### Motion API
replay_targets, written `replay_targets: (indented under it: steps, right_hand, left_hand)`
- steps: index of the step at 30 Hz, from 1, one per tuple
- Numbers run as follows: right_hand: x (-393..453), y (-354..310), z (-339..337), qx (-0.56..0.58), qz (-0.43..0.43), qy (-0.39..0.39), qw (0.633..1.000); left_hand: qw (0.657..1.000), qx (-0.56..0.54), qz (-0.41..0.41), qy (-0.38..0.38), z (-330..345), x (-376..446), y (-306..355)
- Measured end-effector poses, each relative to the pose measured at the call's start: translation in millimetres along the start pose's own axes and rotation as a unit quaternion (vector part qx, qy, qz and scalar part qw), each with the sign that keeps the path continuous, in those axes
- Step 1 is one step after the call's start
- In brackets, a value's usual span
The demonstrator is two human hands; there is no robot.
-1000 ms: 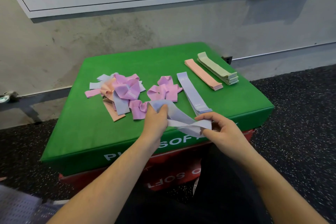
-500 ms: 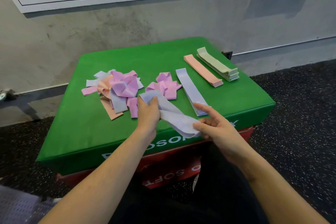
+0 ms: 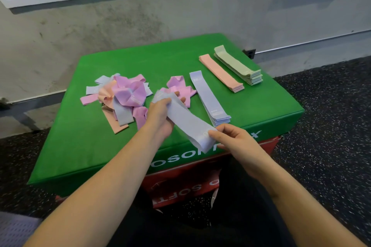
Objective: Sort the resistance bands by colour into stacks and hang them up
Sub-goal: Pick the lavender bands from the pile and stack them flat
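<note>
A lavender-blue band is stretched flat between both hands above the front of the green box. My left hand grips its far end; my right hand pinches its near end. Just right of it lies a neat stack of lavender-blue bands. Farther right lie a peach stack and a pale green stack. A tangled heap of pink, peach and blue bands lies on the left. A small crumpled pink bunch sits behind my left hand.
The green box rests on a red soft box over dark speckled floor. A concrete wall with a whiteboard stands behind. My dark-trousered lap fills the bottom of the view.
The band was crumpled and twisted between my hands; now it is pulled out flat and straight. My right hand has closed its fingers on the near end.
</note>
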State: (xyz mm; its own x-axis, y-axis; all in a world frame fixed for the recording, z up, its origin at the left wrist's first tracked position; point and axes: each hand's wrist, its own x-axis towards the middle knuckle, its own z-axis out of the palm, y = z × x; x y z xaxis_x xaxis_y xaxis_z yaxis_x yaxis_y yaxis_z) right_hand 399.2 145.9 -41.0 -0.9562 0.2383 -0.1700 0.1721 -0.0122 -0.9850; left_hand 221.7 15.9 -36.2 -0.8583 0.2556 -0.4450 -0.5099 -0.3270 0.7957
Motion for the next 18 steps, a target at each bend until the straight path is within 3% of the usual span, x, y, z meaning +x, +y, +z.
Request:
replay_targets:
  steps: [7, 12, 18]
  right_hand:
    - [16, 15, -19, -0.097, -0.075, 0.064, 0.99]
    - [25, 16, -32, -0.068, -0.023, 0.036, 0.997]
    - [33, 22, -41, 0.024, -0.017, 0.087, 0.996]
  left_hand:
    - [1.0, 0.006, -0.01, -0.01, 14, 17, 6]
    - [0.999, 0.008, 0.031, -0.033, 35, 25, 12]
    - [0.999, 0.001, 0.054, -0.007, 53, 55, 20]
